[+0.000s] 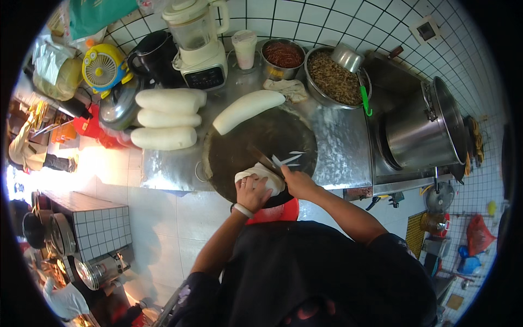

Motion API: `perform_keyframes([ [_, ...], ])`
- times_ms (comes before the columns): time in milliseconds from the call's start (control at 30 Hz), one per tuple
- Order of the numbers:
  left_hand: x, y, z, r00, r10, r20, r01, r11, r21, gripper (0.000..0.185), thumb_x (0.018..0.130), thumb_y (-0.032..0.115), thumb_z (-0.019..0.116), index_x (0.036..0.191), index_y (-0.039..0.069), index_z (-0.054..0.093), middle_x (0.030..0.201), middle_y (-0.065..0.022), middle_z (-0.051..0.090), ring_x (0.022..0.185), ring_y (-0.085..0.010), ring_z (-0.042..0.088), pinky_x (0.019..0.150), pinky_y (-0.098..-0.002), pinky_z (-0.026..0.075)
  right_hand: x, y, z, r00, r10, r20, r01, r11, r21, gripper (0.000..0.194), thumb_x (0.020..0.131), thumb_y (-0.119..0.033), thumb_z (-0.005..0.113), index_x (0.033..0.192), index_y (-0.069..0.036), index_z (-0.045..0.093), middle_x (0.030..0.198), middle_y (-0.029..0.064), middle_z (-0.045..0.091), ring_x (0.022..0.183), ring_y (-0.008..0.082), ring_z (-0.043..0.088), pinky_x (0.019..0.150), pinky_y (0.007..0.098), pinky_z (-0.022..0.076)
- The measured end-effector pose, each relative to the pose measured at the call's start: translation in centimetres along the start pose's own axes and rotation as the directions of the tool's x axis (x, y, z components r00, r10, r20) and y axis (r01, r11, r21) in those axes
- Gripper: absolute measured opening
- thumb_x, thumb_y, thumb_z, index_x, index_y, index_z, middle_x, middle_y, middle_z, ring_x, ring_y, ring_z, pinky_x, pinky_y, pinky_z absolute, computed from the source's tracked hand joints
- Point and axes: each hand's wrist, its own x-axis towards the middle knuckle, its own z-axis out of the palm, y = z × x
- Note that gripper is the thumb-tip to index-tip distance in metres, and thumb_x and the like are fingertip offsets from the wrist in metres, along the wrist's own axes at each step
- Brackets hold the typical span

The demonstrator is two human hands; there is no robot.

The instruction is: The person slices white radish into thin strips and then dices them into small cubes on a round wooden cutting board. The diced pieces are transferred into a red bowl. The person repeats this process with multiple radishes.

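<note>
A round, dark chopping board (261,141) lies before me at the front of the metal counter. My left hand (252,191) presses down on a pile of sliced white radish (274,184) near the board's front edge, fingers bent over it. In my right hand (300,184) is the handle of a kitchen knife (267,159), its blurred blade beside the slices, pointing away to the left. A few thin radish strips (293,157) lie just beyond that hand. One whole peeled white radish (247,109) rests across the board's far side.
Several peeled radishes (165,138) lie left on the counter (339,143). Along the wall stand a blender (200,49), a bowl of dried chillies (284,55) and a basin of brown, crumbly food (333,79). A tall pot (416,126) is at right; a red tub (278,212) sits below the board.
</note>
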Motion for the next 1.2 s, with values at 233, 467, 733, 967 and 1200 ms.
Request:
perform_keyframes([
  [233,0.7,1.4,0.2,0.999,-0.037,0.023,0.034,0.995,0.095,0.047,0.062,0.039,0.067,0.105,0.021,0.063,0.107,-0.0114,0.049,0.097,-0.0341,0.047,0.082,-0.0495,0.036,-4.3,-4.6,-6.0,0.973,0.019,0.232,0.020,0.986,-0.164,0.033,0.077,-0.001,0.052,0.106,-0.001,0.036,0.075,0.0232,0.064,0.069,0.0421,0.063,0.059,0.0511,0.0499],
  [467,0.2,1.0,0.4,0.997,-0.054,0.046,0.050,0.996,0.070,0.047,0.063,0.042,0.068,0.107,0.025,0.062,0.105,-0.0103,0.050,0.098,-0.0352,0.048,0.079,-0.0500,0.037,-1.6,-2.9,-2.0,0.982,-0.001,0.189,0.018,0.996,-0.091,0.036,0.078,0.000,0.049,0.110,-0.001,0.035,0.072,0.0222,0.063,0.071,0.0433,0.062,0.059,0.0523,0.0483],
  [733,0.7,0.7,0.7,0.999,-0.041,0.009,0.041,0.999,0.022,0.044,0.063,0.040,0.069,0.103,0.025,0.060,0.107,-0.0092,0.049,0.098,-0.0332,0.048,0.080,-0.0494,0.035,-0.5,-3.0,-1.4,0.983,0.040,0.177,-0.022,0.995,-0.101,0.035,0.075,0.003,0.050,0.106,0.000,0.034,0.074,0.0274,0.062,0.072,0.0445,0.063,0.062,0.0527,0.0494],
  [967,1.1,0.7,0.9,0.999,0.008,-0.037,-0.006,0.999,0.035,0.049,0.061,0.041,0.069,0.104,0.020,0.060,0.106,-0.0106,0.048,0.097,-0.0330,0.046,0.079,-0.0491,0.035,-0.9,-2.8,0.2,0.987,-0.009,0.158,0.029,0.991,-0.129,0.035,0.076,0.000,0.051,0.107,0.000,0.035,0.076,0.0266,0.063,0.072,0.0442,0.063,0.062,0.0525,0.0492],
  [1200,-0.3,0.7,1.0,0.998,0.036,-0.045,-0.035,0.999,0.037,0.048,0.061,0.043,0.069,0.103,0.022,0.060,0.105,-0.0091,0.048,0.096,-0.0323,0.046,0.080,-0.0487,0.034,-2.3,-3.0,-1.3,0.975,0.039,0.220,-0.020,0.996,-0.086,0.032,0.077,0.000,0.049,0.106,0.000,0.034,0.075,0.0283,0.062,0.072,0.0466,0.061,0.061,0.0541,0.0480],
])
